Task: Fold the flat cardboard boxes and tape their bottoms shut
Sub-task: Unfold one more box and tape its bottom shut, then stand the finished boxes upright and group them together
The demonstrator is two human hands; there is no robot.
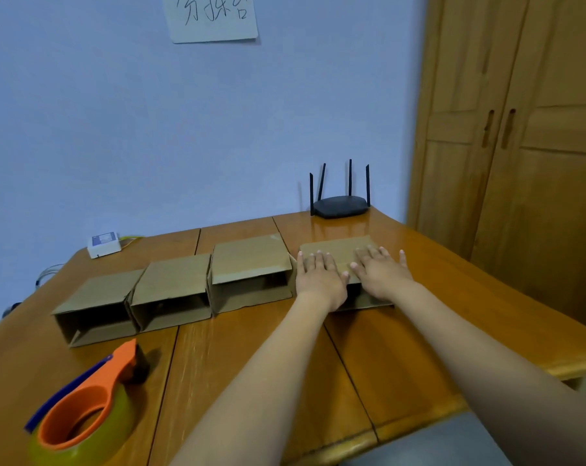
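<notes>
Setting: wooden table (pixel 402 334) against a blue wall; router (pixel 340 206) at centre right, paper sign (pixel 214 16) at top centre.
Boxes: three folded boxes (pixel 174 290) in a row left of centre, open sides toward the camera; fourth box (pixel 338 253) at the right end of the row.
Left hand (pixel 320 277): fingers straight, flat on the fourth box's top.
Right hand (pixel 379 272): same, palm down beside it.
Tape dispenser (pixel 86 408): lower left, untouched, well apart from both hands.
Step, as judged: settling the fourth box in line.
Advice: press evenly, avoid crushing the panel, square it with its neighbour.
</notes>
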